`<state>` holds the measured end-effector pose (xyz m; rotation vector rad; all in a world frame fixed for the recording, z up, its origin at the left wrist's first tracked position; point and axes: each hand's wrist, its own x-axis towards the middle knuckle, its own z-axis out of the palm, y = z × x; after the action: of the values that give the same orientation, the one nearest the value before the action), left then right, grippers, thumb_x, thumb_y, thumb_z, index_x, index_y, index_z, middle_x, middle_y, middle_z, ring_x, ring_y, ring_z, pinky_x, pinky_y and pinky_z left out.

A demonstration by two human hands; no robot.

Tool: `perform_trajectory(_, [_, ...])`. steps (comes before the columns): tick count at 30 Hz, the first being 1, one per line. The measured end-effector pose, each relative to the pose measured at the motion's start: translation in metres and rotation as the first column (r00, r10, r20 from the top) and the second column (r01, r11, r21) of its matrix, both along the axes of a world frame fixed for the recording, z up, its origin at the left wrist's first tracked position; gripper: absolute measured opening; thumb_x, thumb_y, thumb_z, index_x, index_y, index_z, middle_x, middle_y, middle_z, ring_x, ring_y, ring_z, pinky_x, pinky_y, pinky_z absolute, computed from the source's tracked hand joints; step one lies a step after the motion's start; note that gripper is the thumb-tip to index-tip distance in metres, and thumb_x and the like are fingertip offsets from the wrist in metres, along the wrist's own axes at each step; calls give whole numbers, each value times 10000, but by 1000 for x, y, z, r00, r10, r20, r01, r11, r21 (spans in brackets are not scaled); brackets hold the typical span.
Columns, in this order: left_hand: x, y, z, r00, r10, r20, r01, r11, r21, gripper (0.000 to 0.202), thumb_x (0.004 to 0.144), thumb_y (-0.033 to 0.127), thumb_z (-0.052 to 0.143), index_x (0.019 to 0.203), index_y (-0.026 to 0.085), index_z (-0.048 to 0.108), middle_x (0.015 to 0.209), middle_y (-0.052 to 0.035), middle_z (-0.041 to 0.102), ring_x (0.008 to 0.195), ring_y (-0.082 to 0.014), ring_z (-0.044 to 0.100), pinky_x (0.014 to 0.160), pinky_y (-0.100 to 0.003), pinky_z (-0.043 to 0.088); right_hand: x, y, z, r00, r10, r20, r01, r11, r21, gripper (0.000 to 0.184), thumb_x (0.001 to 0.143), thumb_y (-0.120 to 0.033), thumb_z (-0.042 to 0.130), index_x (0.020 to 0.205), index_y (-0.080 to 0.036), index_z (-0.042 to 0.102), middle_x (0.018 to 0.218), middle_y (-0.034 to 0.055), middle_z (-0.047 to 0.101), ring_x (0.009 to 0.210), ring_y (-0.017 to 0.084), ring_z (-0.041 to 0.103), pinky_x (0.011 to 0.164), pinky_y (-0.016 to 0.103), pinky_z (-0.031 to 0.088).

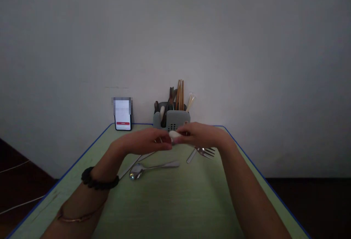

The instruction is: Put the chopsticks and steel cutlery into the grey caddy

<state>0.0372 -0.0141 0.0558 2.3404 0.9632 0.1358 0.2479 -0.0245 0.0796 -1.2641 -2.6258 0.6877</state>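
My right hand pinches a small white object with a rounded end, whose kind I cannot make out. My left hand meets it from the other side, fingers bent together; what they grip is mostly hidden. Below the hands, a metal spoon lies with its bowl to the left. A fork rests under my right hand, its tines pointing right, beside a flat metal handle. Partly covered by my left hand and wrist is a long thin metal utensil.
Against the wall, a grey utensil holder stands at the table's back edge, with chopsticks, dark-handled utensils and wrapped sticks. To its left a phone leans upright. The green table has a blue edge.
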Motion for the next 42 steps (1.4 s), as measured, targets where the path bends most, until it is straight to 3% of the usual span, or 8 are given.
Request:
perform_trajectory(3, [-13,-6,18,996,77,35,-78,996,36,308,850,451,476,960,206,626,858,-9,676,750,-149,594,649,-215,424,-11,2,11,988,-55,-141,65,996,67,274,878,-391,472,713,-182,539,621,-28,520,548,97,461,480,217,302])
perform_trajectory(6, [-24,-10,29,984,152,89,-162,979,126,319,859,469,438,921,211,616,805,0,668,711,-140,584,638,-217,420,-19,4,5,975,-85,-204,70,994,-79,261,893,-425,435,782,-201,508,601,-38,518,504,99,497,447,211,330])
perform_trajectory(9, [-27,-10,31,970,193,148,-217,961,173,339,868,480,393,874,200,584,767,-2,660,689,-139,585,632,-225,423,-25,5,-2,983,-73,-167,48,988,-145,258,870,-458,477,834,-207,527,636,-33,544,509,101,523,455,213,358])
perform_trajectory(13, [-26,-7,28,966,250,67,-258,944,204,328,862,479,399,843,193,560,729,-17,650,653,-151,580,578,-235,400,-34,6,-1,992,-8,-127,4,1000,-26,234,835,-434,556,857,-202,579,698,-20,573,557,97,494,486,214,333])
perform_trajectory(18, [-26,-8,29,981,192,31,-195,964,178,311,871,431,398,833,191,592,714,-11,649,643,-140,584,557,-219,387,-42,8,-2,990,41,-133,-29,996,90,213,804,-376,614,824,-165,614,669,-26,545,577,91,442,513,213,292])
perform_trajectory(23, [-26,-8,31,967,207,149,-234,952,199,297,830,461,487,836,179,582,669,12,620,592,-113,546,546,-200,390,-41,7,-3,972,45,-231,-17,992,121,191,817,-348,599,864,-166,625,738,-17,590,620,90,479,542,203,321])
perform_trajectory(34, [-11,-10,26,947,113,300,-194,947,256,171,810,333,580,799,168,537,644,34,567,577,-88,503,524,-188,374,-19,6,3,946,72,-315,-51,996,74,321,832,-449,570,929,-171,697,754,7,629,664,114,521,583,222,369])
perform_trajectory(42, [-9,-3,19,886,56,459,-187,951,245,242,836,309,577,1037,173,574,744,12,616,652,-99,570,571,-190,458,-13,6,5,936,52,-349,-21,996,91,355,864,-471,510,831,-150,657,631,-22,520,568,91,436,526,224,308])
